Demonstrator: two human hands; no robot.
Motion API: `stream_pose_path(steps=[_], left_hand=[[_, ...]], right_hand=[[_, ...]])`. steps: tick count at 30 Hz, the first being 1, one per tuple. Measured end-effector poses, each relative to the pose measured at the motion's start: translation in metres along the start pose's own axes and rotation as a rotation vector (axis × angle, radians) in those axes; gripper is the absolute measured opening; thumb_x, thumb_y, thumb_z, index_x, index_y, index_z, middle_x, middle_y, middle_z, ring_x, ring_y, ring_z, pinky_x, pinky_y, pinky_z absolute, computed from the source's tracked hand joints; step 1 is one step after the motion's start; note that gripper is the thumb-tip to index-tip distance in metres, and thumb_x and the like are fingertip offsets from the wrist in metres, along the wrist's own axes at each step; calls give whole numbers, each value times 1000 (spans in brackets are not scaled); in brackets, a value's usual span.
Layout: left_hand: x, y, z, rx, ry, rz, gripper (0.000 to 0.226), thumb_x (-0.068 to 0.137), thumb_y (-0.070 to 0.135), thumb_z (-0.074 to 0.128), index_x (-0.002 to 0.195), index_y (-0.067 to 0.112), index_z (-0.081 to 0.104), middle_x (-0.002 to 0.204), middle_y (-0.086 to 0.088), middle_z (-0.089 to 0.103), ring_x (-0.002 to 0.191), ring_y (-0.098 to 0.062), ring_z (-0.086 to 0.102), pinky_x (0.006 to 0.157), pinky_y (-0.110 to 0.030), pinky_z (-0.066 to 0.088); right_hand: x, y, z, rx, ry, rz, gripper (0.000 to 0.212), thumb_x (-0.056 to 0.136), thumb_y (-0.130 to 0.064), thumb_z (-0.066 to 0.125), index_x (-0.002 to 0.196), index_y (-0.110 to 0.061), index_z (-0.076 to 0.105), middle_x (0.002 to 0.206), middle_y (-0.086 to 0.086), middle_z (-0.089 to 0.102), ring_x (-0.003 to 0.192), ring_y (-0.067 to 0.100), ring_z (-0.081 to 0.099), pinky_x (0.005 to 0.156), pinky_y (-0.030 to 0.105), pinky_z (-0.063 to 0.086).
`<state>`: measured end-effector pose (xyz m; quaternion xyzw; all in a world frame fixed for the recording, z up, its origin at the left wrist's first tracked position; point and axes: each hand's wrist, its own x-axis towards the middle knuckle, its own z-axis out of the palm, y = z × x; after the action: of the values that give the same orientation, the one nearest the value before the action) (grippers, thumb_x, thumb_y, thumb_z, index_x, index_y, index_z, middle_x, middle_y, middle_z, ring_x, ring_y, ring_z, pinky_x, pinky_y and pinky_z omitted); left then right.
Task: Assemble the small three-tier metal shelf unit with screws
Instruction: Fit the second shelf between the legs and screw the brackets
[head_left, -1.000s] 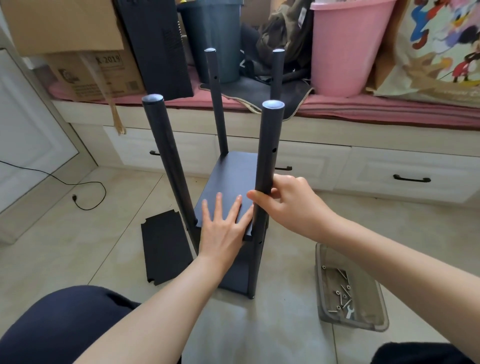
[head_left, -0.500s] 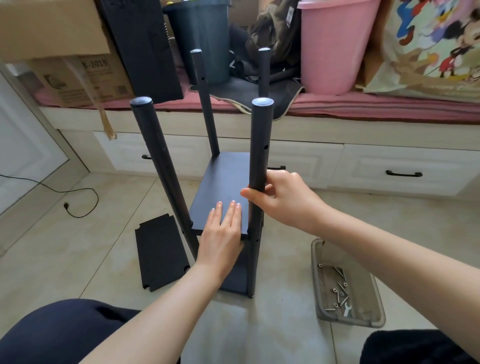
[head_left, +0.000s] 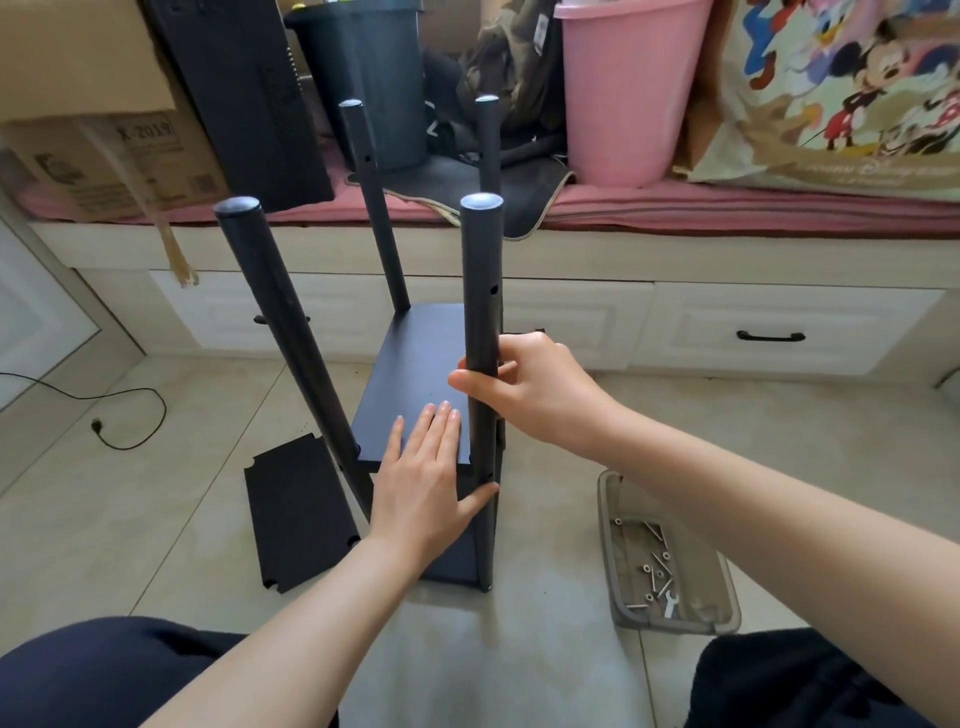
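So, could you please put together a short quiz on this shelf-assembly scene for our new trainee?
1. True or false: the right hand grips the front right post.
2. Multiple choice: where does the loose shelf panel lie? A) on the floor, left of the shelf unit; B) inside the tray; C) on the pink bucket.
3. Fill in: the left hand lies flat, fingers straight, on the unit's ____ shelf.

Key:
1. True.
2. A.
3. Middle; a lower shelf shows beneath it, and the posts' upper screw holes are unfilled.
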<state>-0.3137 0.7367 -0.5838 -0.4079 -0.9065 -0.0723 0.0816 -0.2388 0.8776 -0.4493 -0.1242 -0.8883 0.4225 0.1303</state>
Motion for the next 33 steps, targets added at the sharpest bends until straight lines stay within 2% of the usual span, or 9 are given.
stream_pose_path(steps=[4,7,11,14,16,19,23,27,33], left_hand=[[3,8,0,-32,31,-23,94,93,73,43,161,13,17,167,-2,17,156,-16,8,125,-40,-3],[4,11,-2,-50,52,-35,92,92,71,47,160,13,23,166,-3,22,155,-17,13,127,-42,5],[5,16,-4,-66,58,-38,90,91,68,52,158,11,29,164,-4,27,154,-19,19,126,-42,12],[6,20,-5,-75,52,-45,89,91,66,54,156,10,32,163,-5,30,153,-20,21,125,-42,13],[5,22,-6,-76,55,-52,88,91,64,56,155,9,34,162,-7,32,153,-21,24,124,-41,14],[5,25,-8,-80,58,-58,87,90,62,60,154,7,38,160,-8,35,151,-23,28,123,-41,17],[5,29,-7,-79,47,-65,87,90,62,59,154,8,37,161,-7,34,152,-21,26,123,-39,15],[6,32,-5,-71,48,-78,86,90,63,58,155,9,36,162,-5,33,152,-20,24,124,-39,16],[6,36,-3,-71,51,-98,85,90,61,60,154,9,38,161,-6,35,152,-20,25,124,-39,17]], right_hand=[[-1,4,-7,154,-24,38,24,87,-38,73,95,-15,71,71,-12,69,57,-5,62,61,14,47],[-1,14,-16,297,-98,128,30,87,-38,73,105,-15,71,89,-3,76,75,5,72,73,25,59],[-6,47,-28,551,-236,251,35,90,-42,68,114,-17,69,107,-2,75,100,14,72,84,36,60],[-11,89,-26,866,-172,398,39,92,-40,66,117,-10,65,111,7,74,104,25,71,85,39,59],[-16,125,-14,905,-69,535,33,94,-33,65,114,-7,66,108,11,74,100,26,72,82,37,60],[-35,183,16,655,39,820,32,97,-29,61,115,-2,63,107,12,72,89,24,72,76,37,61],[-82,253,57,-105,-56,938,32,98,-36,55,94,-6,65,97,13,67,102,34,64,76,34,49],[-114,286,86,-269,-135,938,45,101,-40,47,127,-3,53,131,19,59,124,36,53,97,37,45],[-114,290,102,-252,-132,875,38,101,-36,40,108,-4,60,119,24,64,114,40,57,87,37,45]])
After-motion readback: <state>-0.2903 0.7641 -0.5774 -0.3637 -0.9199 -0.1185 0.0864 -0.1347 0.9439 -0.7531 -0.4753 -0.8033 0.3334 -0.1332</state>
